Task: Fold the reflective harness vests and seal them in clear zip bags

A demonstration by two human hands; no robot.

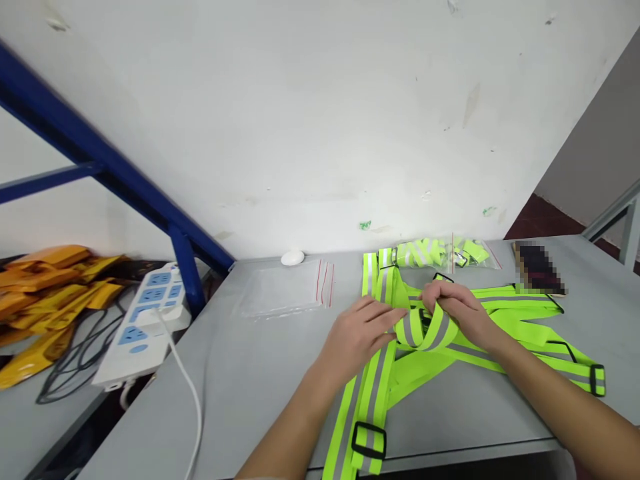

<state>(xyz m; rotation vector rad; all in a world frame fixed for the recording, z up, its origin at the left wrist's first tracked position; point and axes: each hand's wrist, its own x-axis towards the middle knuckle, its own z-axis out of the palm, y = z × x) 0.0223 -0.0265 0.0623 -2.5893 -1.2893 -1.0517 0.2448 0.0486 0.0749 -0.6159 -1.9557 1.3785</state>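
My left hand and my right hand both grip a coiled neon-yellow reflective strap with a grey stripe down its middle. The left fingers pinch the coil's left side, and the right fingers hold its upper right edge. Beneath and around the hands lie more such straps, some hanging past the table's front edge. A black slide buckle sits on a strap at the front, and another buckle lies at the right end.
Flat clear zip bags lie left, near a white round object. Bagged straps rest by the wall. A phone-like dark object is at right. A white power strip, its cable and yellow packets are beyond the blue frame.
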